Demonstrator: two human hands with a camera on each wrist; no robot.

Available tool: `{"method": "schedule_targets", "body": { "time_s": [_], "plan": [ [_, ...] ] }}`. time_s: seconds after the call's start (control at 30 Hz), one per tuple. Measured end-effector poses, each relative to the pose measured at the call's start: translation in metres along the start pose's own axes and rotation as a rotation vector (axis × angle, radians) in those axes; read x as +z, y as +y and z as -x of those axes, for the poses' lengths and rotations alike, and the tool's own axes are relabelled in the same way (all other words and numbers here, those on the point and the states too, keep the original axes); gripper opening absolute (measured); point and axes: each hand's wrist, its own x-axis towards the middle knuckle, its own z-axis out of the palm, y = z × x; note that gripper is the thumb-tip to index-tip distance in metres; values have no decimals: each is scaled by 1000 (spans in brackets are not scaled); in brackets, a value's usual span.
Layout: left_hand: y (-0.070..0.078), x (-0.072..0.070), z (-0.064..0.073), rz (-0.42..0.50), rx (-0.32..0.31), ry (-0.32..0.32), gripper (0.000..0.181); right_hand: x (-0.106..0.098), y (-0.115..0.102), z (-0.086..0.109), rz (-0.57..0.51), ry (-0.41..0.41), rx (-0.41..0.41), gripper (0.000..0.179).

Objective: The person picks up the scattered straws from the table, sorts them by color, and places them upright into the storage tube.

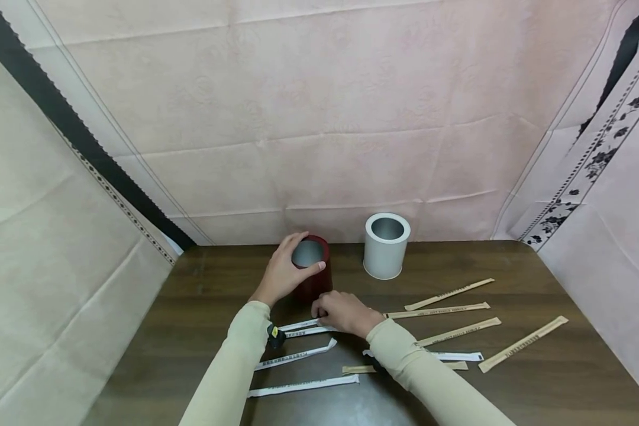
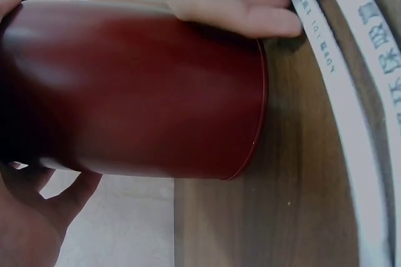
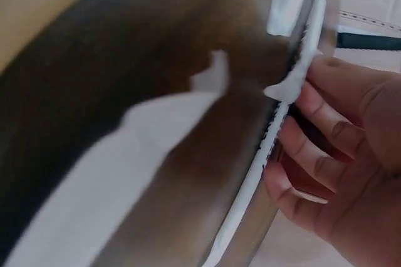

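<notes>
My left hand holds a dark red cylindrical canister near its top, thumb and fingers spread around the rim. In the left wrist view the canister fills much of the picture, its base edge near the wooden tabletop. Just in front of it, my right hand has its fingertips at the far end of a white paper-wrapped straw, pinching it. A second white wrapped straw lies close alongside. Printed lettering runs along both wrappers.
A white canister stands at the back, right of the red one. More white straws lie at front left. Several tan wrapped straws are spread to the right. Cloth walls enclose the tabletop.
</notes>
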Motion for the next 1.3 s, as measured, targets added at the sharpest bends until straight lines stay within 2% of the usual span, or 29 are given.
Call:
{"method": "schedule_targets", "body": {
  "time_s": [0.1, 0.37, 0.6, 0.7, 0.8, 0.93, 1.03, 1.13, 1.3],
  "plan": [
    [2, 0, 2, -10, 5, 6, 86, 1, 1, 1, 40, 5, -13, 5],
    [-1, -2, 7, -40, 7, 11, 86, -7, 9, 12, 73, -22, -7, 16],
    [-2, -2, 6, -44, 13, 6, 86, -37, 17, 36, 147, 95, -59, 18],
    [-2, -2, 6, -48, 11, 6, 87, -57, 21, 52, 25, 119, -65, 17],
    [-2, -2, 8, -52, 16, 10, 87, -79, 20, 69, -177, 173, -74, 13],
    [-3, -4, 7, -54, 33, 20, 87, -107, 8, 79, -416, 339, -80, 10],
    [-4, -4, 6, -49, 27, 21, 87, -126, -4, 74, -562, 478, -83, 13],
    [-1, -3, 7, -40, 5, 10, 87, -143, -16, 61, -645, 603, -104, 23],
    [5, -1, 7, -15, 9, 2, 87, -161, -31, 29, -667, 767, -126, 25]
  ]
}}
